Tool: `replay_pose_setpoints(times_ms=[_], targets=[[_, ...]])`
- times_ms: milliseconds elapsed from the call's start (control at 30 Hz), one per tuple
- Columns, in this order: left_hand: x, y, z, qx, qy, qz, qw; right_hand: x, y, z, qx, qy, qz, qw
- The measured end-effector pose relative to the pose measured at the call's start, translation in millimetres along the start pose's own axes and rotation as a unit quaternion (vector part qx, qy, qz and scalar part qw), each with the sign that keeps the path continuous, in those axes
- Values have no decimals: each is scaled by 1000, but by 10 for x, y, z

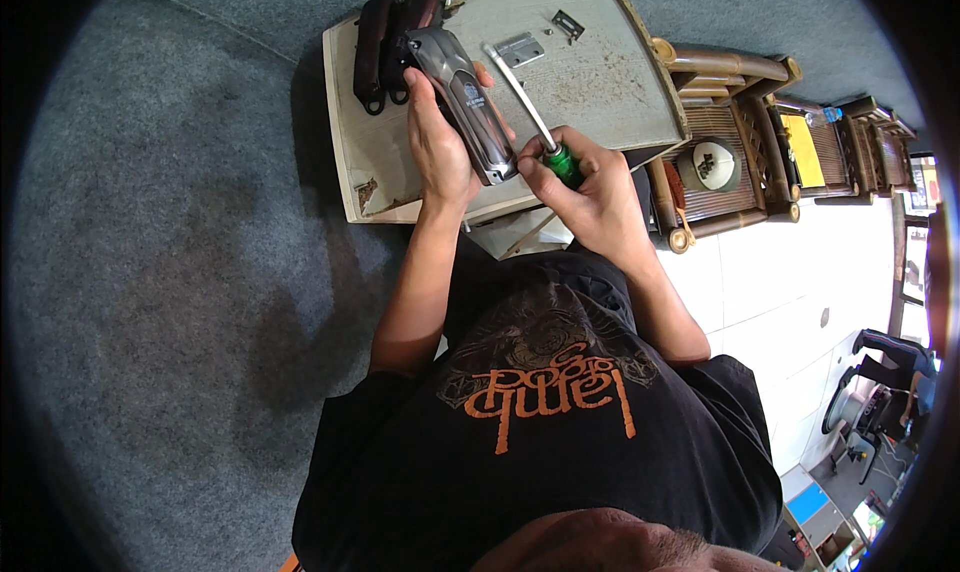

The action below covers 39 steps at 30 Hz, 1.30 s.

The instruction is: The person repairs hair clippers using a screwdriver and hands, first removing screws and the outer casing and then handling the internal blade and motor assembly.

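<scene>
My left hand (440,147) is wrapped round a grey, semi-clear hair clipper (468,102), held tilted above the table. In my right hand (595,187) is a screwdriver with a green handle (562,164); its pale shaft points up and to the left, away from the clipper. My right thumb is close to the clipper's lower end; whether they touch I cannot tell. Beyond the clipper, a flat metal blade plate (521,50) and a smaller dark metal piece (568,26) lie on the table. Dark brown clipper housing parts (378,52) rest at the table's left edge.
The light table (600,102) has a raised rim and is strewn with small hair bits. To its right stand bamboo chairs (735,132), one bearing a cap (712,164). Further right is a salon-style chair (875,402) on the white floor.
</scene>
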<state>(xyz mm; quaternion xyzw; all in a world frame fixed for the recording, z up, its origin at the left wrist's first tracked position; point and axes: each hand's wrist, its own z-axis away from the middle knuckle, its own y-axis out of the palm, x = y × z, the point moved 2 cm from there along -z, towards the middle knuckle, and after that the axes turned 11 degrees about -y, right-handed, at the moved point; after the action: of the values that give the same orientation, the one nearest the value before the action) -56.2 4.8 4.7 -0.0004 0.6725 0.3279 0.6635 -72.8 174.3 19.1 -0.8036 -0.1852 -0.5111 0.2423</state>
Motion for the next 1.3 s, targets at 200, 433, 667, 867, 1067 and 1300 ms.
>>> replay_pose_setpoints(times_ms=[200, 433, 667, 867, 1067, 1300], targets=[[3, -35, 1, 20, 9, -6, 1000, -24, -1, -21, 33, 104, -128, 986], [-7, -47, 4, 25, 3, -24, 999, -110, -1, -27, 70, 161, -172, 969], [-23, -37, 2, 7, -1, 2, 1000, -168, 73, -41, 58, 160, -263, 950], [1, -26, -14, -11, 35, -26, 999, -205, 107, -21, 16, 154, -298, 942], [24, -31, -21, -5, 29, -8, 1000, -138, 151, -16, 23, 135, -281, 950], [31, 38, -1, 69, 57, -66, 994, -171, 173, -53, -26, 101, -289, 952]])
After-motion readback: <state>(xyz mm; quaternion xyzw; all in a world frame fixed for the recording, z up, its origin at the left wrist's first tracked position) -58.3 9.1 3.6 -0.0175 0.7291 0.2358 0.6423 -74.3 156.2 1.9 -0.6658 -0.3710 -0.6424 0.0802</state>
